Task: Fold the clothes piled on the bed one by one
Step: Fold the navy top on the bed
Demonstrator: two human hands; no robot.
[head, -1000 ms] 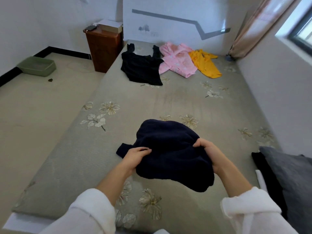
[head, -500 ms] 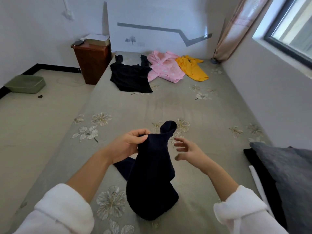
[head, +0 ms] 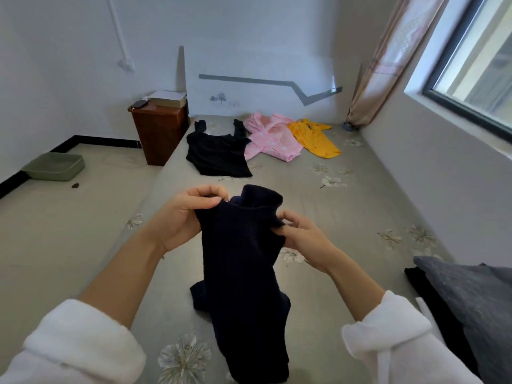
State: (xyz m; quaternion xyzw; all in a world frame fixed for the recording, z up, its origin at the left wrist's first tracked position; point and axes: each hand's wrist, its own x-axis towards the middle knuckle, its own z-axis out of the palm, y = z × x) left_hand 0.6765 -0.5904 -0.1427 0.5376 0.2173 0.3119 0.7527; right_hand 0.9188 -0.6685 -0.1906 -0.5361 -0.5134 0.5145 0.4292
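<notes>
1. A dark navy sweater [head: 243, 259] hangs over the near middle of the bed [head: 346, 217], collar up, with its lower end bunched on the sheet.
2. The left hand [head: 182, 217] grips the top edge left of the collar, fingers curled over the cloth and thumb pressed on it.
3. The right hand [head: 302, 236] pinches the edge right of the collar between thumb and forefinger, its other fingers loosely bent.
4. At the far end lie a black top [head: 216, 153], a pink garment [head: 273, 138] and a yellow garment [head: 313, 137].

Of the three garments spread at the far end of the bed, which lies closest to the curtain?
The yellow garment, rightmost of the three. The pink one lies in the middle; the black top is leftmost, by the brown cabinet.
</notes>
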